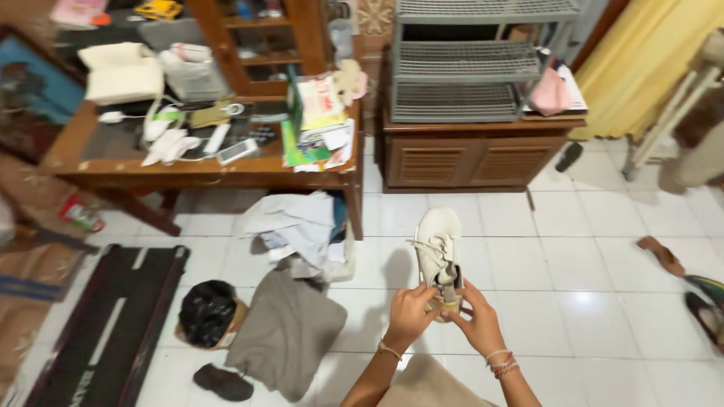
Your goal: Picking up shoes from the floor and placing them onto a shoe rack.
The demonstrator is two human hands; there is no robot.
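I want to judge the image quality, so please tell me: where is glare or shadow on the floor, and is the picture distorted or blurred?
Head view: soft glare on the white tiled floor right of the hands; the white shoe, held by left hand and right hand, throws a faint shadow to its left; wide-angle bending tilts the wooden table and grey rack; edges look slightly soft.

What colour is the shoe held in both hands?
Off-white, cream shoe with matching laces; the head view shows it.

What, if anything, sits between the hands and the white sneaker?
Nothing visible. Both the left hand and right hand already grip the white sneaker at its heel end, held up above the white tiled floor.
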